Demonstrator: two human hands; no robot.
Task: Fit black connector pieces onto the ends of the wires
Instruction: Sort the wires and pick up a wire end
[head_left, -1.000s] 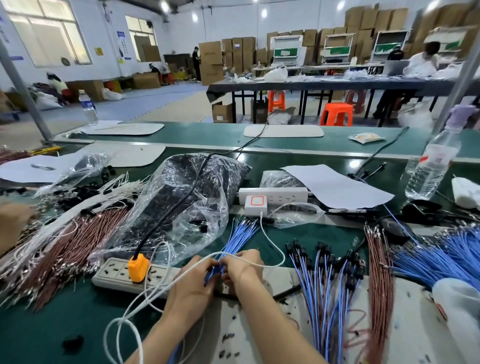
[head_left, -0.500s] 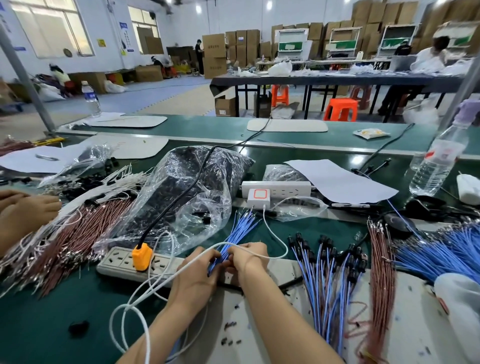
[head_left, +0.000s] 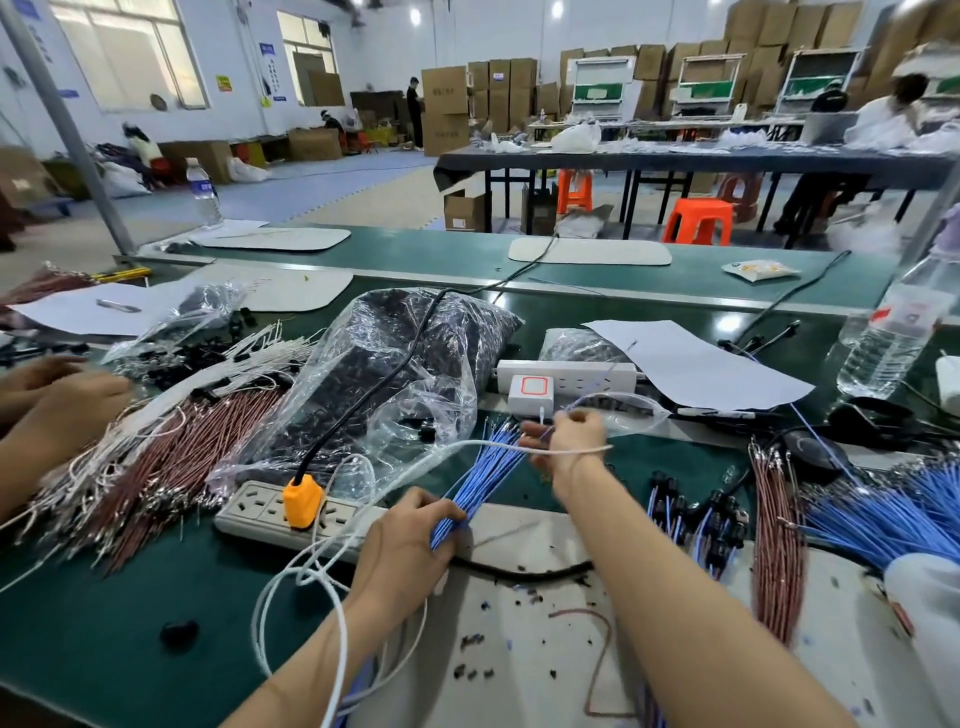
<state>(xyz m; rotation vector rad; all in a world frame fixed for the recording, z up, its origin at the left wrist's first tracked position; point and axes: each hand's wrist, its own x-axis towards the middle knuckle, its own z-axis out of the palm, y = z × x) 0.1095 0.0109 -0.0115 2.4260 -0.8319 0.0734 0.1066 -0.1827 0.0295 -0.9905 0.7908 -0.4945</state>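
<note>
The left hand (head_left: 410, 545) grips the bundle of blue wires (head_left: 483, 467) near its lower end. The right hand (head_left: 574, 441) pinches one of them by the fanned tips, with no connector visible in its fingers. A white cable (head_left: 467, 447) lies across the right wrist, so pulling that wire free could snag the cable or drag neighbouring wires out towards the bag of connectors (head_left: 395, 358) just behind.

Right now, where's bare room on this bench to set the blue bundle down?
Bare green mat lies near-left, between the power strip, the brown wires and your left hand; one black piece sits there. The right side is crowded with blue wires.
</note>
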